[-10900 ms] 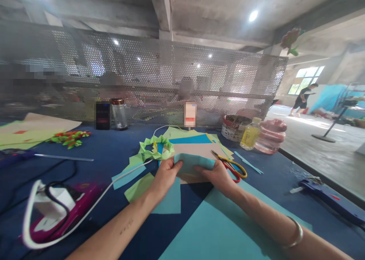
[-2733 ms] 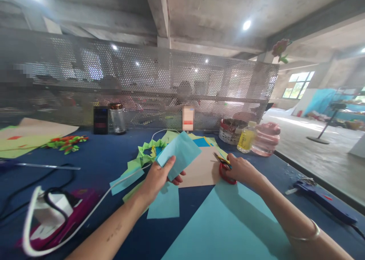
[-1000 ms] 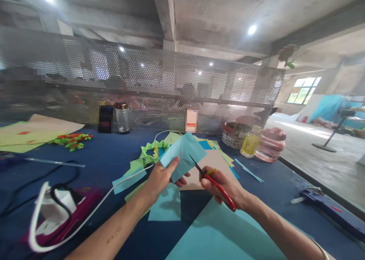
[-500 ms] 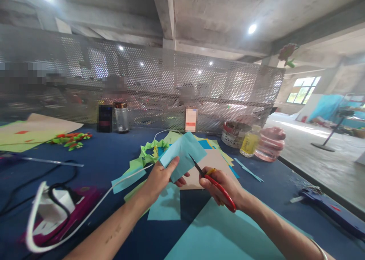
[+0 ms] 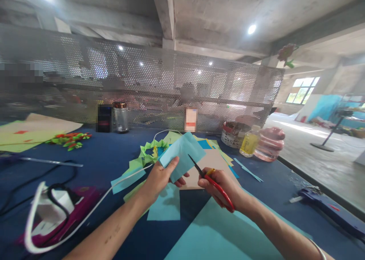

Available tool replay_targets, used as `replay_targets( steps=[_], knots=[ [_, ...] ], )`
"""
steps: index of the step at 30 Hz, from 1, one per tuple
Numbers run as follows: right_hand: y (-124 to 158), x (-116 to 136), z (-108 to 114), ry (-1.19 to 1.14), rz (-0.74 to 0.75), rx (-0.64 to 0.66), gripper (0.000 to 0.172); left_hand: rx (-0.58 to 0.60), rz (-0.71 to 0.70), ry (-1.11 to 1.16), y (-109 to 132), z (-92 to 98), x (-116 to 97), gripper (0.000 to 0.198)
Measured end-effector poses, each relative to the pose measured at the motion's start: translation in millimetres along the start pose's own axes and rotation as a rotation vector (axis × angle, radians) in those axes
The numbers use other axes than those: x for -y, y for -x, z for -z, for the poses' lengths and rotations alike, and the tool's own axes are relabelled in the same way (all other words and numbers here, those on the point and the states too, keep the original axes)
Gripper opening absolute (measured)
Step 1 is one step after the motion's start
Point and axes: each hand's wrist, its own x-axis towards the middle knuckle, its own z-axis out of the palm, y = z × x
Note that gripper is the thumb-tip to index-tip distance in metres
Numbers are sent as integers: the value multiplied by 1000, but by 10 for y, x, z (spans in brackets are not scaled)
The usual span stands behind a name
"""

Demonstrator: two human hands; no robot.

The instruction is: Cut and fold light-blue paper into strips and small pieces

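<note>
A light-blue sheet of paper (image 5: 184,153) is pinched in my left hand (image 5: 165,172), thumb on top and fingers beneath. My right hand (image 5: 221,185) is closed around red-handled scissors (image 5: 224,197), whose dark blades point up and left across the paper's right part. Something small and yellow shows by the scissors' pivot. Under my hands lie a pinkish-beige sheet (image 5: 216,161) and a smaller light-blue piece (image 5: 165,204). Closer to me a large light-blue sheet (image 5: 228,233) is spread on the table. Left of the held paper sits a zigzag-cut green paper ring (image 5: 144,153).
A purple power strip (image 5: 71,214) with a white cable lies at left. On the right are a blue glue gun (image 5: 330,206), a yellow-labelled bottle (image 5: 250,142) and a pink jug (image 5: 269,144). A glass jar (image 5: 121,117) stands before a perforated metal screen (image 5: 148,77).
Almost nothing differs. The scissors and my right hand have shifted very slightly left, and the paper stays in my left hand.
</note>
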Motion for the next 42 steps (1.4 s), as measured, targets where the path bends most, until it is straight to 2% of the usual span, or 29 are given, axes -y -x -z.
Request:
replay_targets(
  steps=[6, 16, 22, 28, 33, 42],
  knots=[
    [-22, -41, -15, -27, -10, 11, 38, -3, 3, 17, 3, -7, 5, 38],
    [62, 70, -4, 141, 106, 35, 47, 29, -23, -4, 21, 3, -3, 39],
    [70, 63, -4, 129, 148, 57, 54, 72, -43, -21, 19, -25, 71, 37],
    [65, 22, -11, 86, 163, 54, 50, 77, -30, 4, 26, -34, 87, 37],
    [41, -10, -39, -3, 129, 44, 46, 89, -15, 7, 29, -30, 68, 42],
    [-14, -107, -72, -80, 76, -4, 47, 92, -13, 26, 19, -25, 92, 38]
  ],
)
